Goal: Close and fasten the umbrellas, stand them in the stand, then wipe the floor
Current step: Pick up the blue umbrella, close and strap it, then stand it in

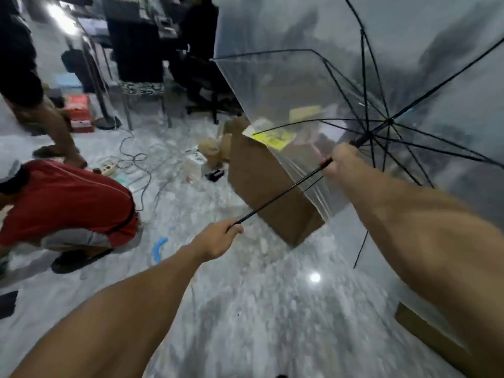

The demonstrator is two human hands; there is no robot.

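A transparent umbrella (pixel 313 85) is held open in the air above the marbled floor (pixel 259 309), with its black shaft (pixel 281 193) running as one long axis from lower left to upper right. The lower end of the shaft is gripped by the left hand (pixel 218 238); its fingers are curled tightly around it, and the handle itself is hidden inside the fist. The right hand (pixel 341 162) is placed further up the same shaft, just below the point where the ribs (pixel 365 85) spread out, and its fingers appear to be closed around the shaft or the runner; which of the two cannot be told because of blur. The canopy lies beyond the fingers of the right hand, up and to the right, so the right hand is the nearer one to the runner. It is judged that the closing is in hand, and that the runner must be drawn along the shaft towards the fingers of the left hand. A brown cardboard box (pixel 261 186) stands on the floor just behind the shaft. No umbrella stand is seen.
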